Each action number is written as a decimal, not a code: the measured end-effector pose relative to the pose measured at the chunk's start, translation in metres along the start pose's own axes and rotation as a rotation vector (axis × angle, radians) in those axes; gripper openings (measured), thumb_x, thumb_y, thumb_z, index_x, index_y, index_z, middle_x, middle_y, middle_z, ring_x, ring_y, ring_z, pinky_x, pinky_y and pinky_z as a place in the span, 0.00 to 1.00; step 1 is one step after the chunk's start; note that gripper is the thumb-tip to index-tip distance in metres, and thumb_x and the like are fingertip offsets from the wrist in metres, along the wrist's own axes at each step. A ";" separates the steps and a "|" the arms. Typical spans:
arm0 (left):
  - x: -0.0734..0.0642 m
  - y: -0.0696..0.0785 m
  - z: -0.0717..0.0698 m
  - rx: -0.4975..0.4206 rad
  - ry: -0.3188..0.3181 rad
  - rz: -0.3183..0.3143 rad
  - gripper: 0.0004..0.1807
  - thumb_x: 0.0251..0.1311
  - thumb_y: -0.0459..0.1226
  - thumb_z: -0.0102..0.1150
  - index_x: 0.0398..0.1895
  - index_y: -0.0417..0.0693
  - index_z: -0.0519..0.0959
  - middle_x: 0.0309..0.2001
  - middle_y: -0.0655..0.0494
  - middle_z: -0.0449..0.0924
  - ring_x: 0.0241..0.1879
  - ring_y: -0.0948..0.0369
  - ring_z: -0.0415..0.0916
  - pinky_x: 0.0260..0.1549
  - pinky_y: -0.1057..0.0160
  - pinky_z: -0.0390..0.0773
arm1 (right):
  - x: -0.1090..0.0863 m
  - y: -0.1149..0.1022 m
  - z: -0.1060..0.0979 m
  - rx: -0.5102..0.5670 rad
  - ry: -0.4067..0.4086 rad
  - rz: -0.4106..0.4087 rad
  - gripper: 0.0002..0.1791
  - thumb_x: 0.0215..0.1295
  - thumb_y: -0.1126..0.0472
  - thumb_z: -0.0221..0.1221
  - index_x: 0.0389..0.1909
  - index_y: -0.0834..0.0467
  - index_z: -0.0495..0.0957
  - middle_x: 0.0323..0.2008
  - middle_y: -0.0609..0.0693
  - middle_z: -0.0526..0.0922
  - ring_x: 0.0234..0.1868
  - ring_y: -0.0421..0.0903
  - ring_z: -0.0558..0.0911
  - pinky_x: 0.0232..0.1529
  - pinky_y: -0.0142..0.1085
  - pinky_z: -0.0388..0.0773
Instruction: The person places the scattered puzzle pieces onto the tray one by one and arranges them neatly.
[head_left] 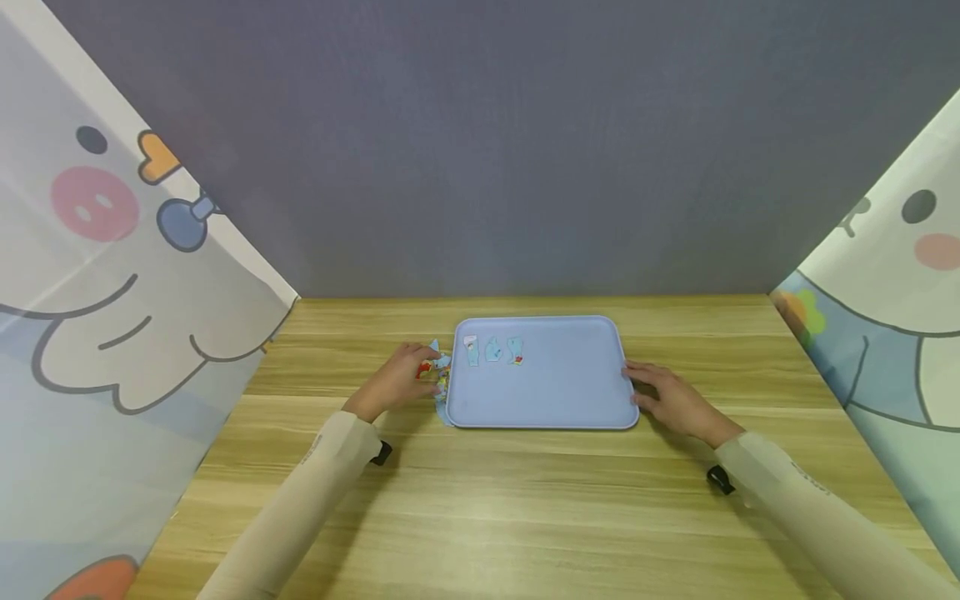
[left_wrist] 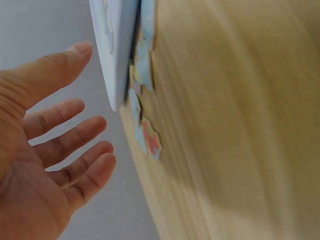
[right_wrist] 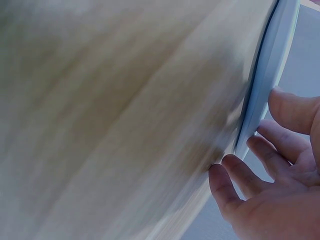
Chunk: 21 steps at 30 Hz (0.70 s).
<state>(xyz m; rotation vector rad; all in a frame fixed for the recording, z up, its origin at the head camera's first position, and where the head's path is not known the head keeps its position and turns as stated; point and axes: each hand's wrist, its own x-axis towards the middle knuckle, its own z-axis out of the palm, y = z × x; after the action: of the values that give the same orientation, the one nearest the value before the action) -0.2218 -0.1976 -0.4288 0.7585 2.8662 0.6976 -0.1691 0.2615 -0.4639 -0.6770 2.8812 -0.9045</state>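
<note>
A light blue rectangular tray [head_left: 562, 383] lies on the wooden table. Three pale blue puzzle pieces [head_left: 493, 349] sit in a row near its upper left corner. More colourful puzzle pieces [left_wrist: 151, 138] are heaped against the tray's left side, partly hidden by a hand in the head view. My left hand [head_left: 401, 381] hovers over that heap with fingers spread and slightly bent; the left wrist view shows nothing between them. At the opposite side, my right hand [head_left: 672, 402] has its thumb [right_wrist: 292, 111] and fingertips at the tray's right rim, fingers loosely bent.
The wooden table top [head_left: 495, 508] extends in front of the tray and to both sides. A grey wall panel [head_left: 525, 167] rises behind the table, and cartoon-printed sheets [head_left: 90, 333] flank it.
</note>
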 end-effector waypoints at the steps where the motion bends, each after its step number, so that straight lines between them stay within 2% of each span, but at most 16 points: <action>1: 0.000 -0.002 0.001 0.003 -0.005 -0.010 0.31 0.48 0.37 0.73 0.55 0.37 0.73 0.55 0.42 0.72 0.58 0.44 0.63 0.58 0.46 0.63 | 0.000 0.000 0.000 0.000 0.000 -0.001 0.26 0.63 0.69 0.59 0.62 0.69 0.67 0.64 0.65 0.64 0.63 0.67 0.62 0.59 0.59 0.58; 5: -0.003 -0.005 0.003 -0.008 -0.023 -0.038 0.30 0.47 0.37 0.73 0.55 0.37 0.73 0.55 0.43 0.72 0.55 0.46 0.64 0.56 0.47 0.65 | 0.001 0.001 0.000 0.000 0.001 -0.004 0.26 0.63 0.69 0.59 0.62 0.69 0.67 0.64 0.65 0.64 0.63 0.67 0.62 0.59 0.59 0.58; 8: -0.004 -0.006 0.006 -0.026 -0.027 -0.015 0.29 0.45 0.36 0.74 0.52 0.38 0.75 0.51 0.46 0.75 0.49 0.49 0.65 0.49 0.51 0.70 | 0.001 0.001 0.000 0.000 -0.002 -0.003 0.27 0.63 0.68 0.59 0.62 0.69 0.67 0.65 0.65 0.63 0.63 0.67 0.61 0.60 0.59 0.58; 11: -0.004 -0.005 0.009 -0.034 -0.042 0.014 0.28 0.43 0.36 0.76 0.49 0.38 0.76 0.48 0.48 0.77 0.46 0.51 0.65 0.47 0.53 0.70 | 0.001 0.002 0.000 0.000 -0.005 0.000 0.26 0.63 0.68 0.59 0.63 0.69 0.67 0.65 0.65 0.63 0.64 0.66 0.61 0.60 0.59 0.58; 15: -0.004 -0.003 0.012 -0.013 -0.081 0.006 0.29 0.40 0.40 0.77 0.46 0.38 0.77 0.47 0.49 0.77 0.46 0.52 0.66 0.53 0.52 0.68 | 0.001 0.002 0.000 -0.002 -0.008 0.003 0.26 0.64 0.68 0.58 0.63 0.69 0.66 0.65 0.65 0.63 0.64 0.66 0.60 0.60 0.59 0.58; 21: -0.004 -0.001 0.019 0.049 -0.116 -0.035 0.26 0.42 0.41 0.76 0.44 0.41 0.76 0.46 0.51 0.74 0.46 0.52 0.65 0.56 0.51 0.65 | 0.001 0.001 0.001 0.004 -0.008 0.004 0.26 0.63 0.69 0.58 0.62 0.70 0.67 0.65 0.65 0.63 0.64 0.67 0.61 0.60 0.59 0.57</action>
<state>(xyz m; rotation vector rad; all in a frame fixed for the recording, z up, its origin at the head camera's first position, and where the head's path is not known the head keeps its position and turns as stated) -0.2153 -0.1923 -0.4462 0.7284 2.7938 0.5612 -0.1704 0.2612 -0.4646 -0.6734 2.8718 -0.9046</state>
